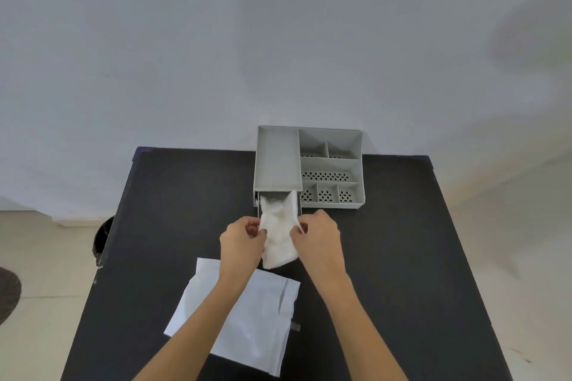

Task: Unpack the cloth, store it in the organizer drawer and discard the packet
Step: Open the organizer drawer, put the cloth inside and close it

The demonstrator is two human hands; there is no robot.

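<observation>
Left hand (243, 240) and right hand (318, 233) each pinch a side edge of the white cloth (278, 235), grip closed, feeding its far end into the pulled-out drawer (257, 210) of the grey organizer (331, 164); the near end hangs out. Top compartments look empty. Opened packet (247, 328) lies on the worktop (387, 257), undiscarded.
</observation>
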